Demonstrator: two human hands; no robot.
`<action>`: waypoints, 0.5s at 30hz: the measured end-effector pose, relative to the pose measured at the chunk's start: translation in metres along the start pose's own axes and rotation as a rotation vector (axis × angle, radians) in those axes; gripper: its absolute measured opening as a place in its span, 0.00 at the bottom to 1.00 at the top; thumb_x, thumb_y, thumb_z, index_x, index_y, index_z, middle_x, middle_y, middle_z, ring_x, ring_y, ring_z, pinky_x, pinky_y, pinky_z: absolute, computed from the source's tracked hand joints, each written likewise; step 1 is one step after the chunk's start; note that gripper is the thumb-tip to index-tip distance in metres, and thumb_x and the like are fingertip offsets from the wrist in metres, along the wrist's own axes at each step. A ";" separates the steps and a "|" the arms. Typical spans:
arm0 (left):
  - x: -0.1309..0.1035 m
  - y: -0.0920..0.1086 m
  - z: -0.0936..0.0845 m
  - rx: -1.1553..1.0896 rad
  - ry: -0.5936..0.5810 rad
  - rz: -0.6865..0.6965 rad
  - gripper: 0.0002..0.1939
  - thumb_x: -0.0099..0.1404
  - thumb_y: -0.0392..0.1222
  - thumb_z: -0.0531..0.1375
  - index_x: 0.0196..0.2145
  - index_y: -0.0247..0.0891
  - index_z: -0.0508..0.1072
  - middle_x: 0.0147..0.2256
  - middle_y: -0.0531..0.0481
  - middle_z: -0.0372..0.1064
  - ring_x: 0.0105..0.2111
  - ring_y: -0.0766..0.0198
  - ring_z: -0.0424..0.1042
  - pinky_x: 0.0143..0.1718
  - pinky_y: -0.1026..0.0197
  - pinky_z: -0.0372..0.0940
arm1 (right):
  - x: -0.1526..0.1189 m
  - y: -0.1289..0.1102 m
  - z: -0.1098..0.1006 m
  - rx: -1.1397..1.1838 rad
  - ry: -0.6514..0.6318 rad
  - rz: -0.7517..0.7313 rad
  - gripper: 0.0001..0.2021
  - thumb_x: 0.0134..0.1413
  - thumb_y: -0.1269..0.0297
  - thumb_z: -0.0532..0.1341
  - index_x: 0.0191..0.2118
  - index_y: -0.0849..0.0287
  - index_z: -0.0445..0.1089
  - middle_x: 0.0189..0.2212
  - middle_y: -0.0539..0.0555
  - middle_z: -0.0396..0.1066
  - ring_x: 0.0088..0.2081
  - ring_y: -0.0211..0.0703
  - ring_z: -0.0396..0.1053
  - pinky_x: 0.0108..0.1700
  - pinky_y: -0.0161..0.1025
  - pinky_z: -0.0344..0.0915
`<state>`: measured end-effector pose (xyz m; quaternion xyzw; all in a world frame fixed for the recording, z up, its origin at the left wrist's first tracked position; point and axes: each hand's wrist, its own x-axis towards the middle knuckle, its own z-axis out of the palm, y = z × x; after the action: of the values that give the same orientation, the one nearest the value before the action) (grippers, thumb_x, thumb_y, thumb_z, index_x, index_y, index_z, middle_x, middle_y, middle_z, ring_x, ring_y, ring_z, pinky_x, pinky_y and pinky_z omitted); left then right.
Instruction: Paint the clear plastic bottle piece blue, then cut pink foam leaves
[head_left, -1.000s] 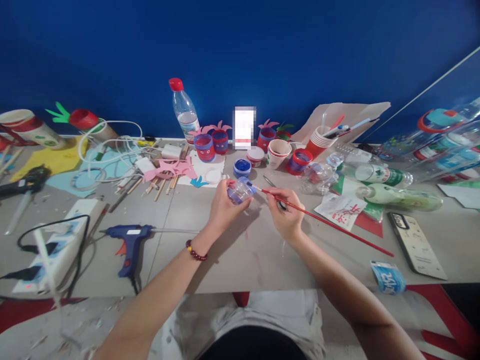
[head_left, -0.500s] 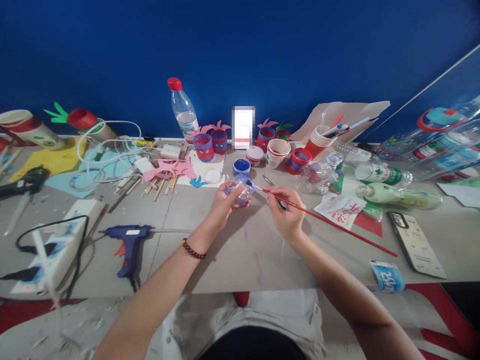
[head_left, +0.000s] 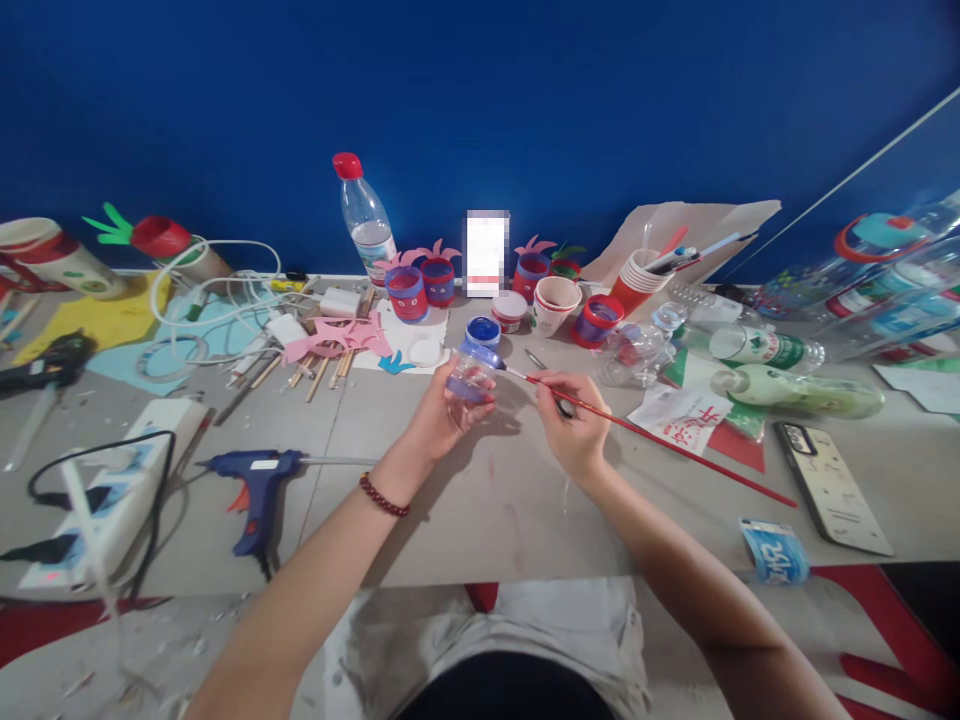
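My left hand (head_left: 441, 415) is wrapped round a small clear plastic cup (head_left: 472, 374), which looks like a cut bottle piece and has blue paint around its upper and lower parts. In my right hand (head_left: 574, 420) is a long red paintbrush (head_left: 660, 440), pinched near its ferrule. The brush's bristles meet the cup's right side near the top. Just behind the cup stands an open jar of blue paint (head_left: 482, 331). A lidded paint jar (head_left: 510, 312) and a white paper cup (head_left: 556, 305) are farther right.
A blue glue gun (head_left: 255, 490) and a white power strip (head_left: 120, 490) lie at left. Painted cups (head_left: 407, 296) and a tall bottle (head_left: 366, 220) line the back. Plastic bottles (head_left: 795, 390) and a phone (head_left: 832, 490) are at right.
The plastic cup has turned in my left hand from a tilted pose to a more upright one and shifted slightly left. My right hand has barely moved with the brush.
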<state>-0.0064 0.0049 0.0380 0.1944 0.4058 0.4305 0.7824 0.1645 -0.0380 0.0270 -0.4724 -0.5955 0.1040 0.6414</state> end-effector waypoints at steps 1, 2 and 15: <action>0.000 0.001 0.001 0.005 0.007 -0.007 0.20 0.59 0.59 0.64 0.35 0.38 0.74 0.31 0.45 0.75 0.27 0.64 0.75 0.30 0.62 0.76 | 0.000 0.000 0.000 0.001 0.000 0.008 0.05 0.58 0.72 0.62 0.36 0.53 0.71 0.34 0.52 0.80 0.31 0.39 0.77 0.29 0.35 0.72; 0.000 0.002 0.001 0.012 0.017 -0.012 0.21 0.59 0.61 0.64 0.34 0.38 0.74 0.31 0.45 0.75 0.27 0.64 0.74 0.29 0.62 0.76 | 0.000 0.001 0.000 -0.001 -0.001 0.017 0.05 0.58 0.72 0.62 0.36 0.53 0.71 0.34 0.51 0.80 0.30 0.39 0.76 0.29 0.35 0.71; 0.010 -0.014 -0.006 0.442 0.154 0.329 0.39 0.42 0.50 0.76 0.47 0.41 0.62 0.37 0.52 0.69 0.29 0.66 0.72 0.33 0.58 0.72 | -0.002 0.003 -0.002 0.023 0.017 -0.016 0.06 0.60 0.72 0.61 0.39 0.53 0.72 0.37 0.52 0.81 0.38 0.42 0.79 0.35 0.37 0.75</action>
<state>-0.0008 0.0053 0.0202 0.3902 0.5111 0.4662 0.6076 0.1671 -0.0384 0.0236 -0.4610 -0.5924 0.1019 0.6528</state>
